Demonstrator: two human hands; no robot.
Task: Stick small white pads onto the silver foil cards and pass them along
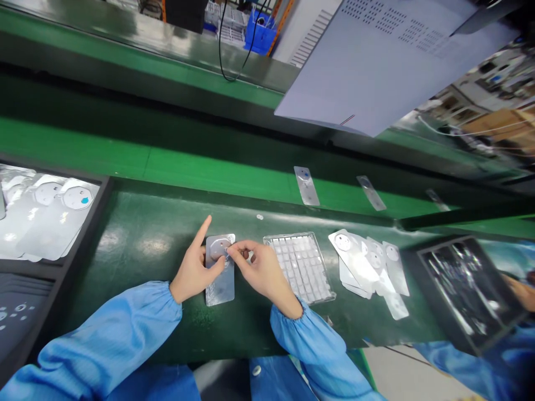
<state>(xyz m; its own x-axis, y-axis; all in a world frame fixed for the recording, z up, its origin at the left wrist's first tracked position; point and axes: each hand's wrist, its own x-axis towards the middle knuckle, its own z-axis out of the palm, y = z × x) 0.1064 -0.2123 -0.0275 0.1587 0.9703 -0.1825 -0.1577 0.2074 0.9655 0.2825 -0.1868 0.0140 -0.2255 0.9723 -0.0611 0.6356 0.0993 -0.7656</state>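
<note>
A grey, phone-sized plate (220, 281) with a ring shape near its far end lies flat on the green bench. My left hand (194, 271) is at the plate's left edge, index finger stretched out away from me and thumb over the plate, gripping nothing. Over the plate's upper right part, my right hand (259, 268) is closed in a pinch. What its fingertips hold, if anything, is too small to make out. Just right of that hand sits a clear tray (328, 297) with rows of small pale pieces, partly covered by my wrist.
Silvery plates (355, 256) lie in a loose pile on the right. A dark box (432, 303) stands beyond them, near another person's hand (522, 292). To the left, a dark divided bin (86, 223) holds more plates. A small white piece (259, 217) lies behind my hands.
</note>
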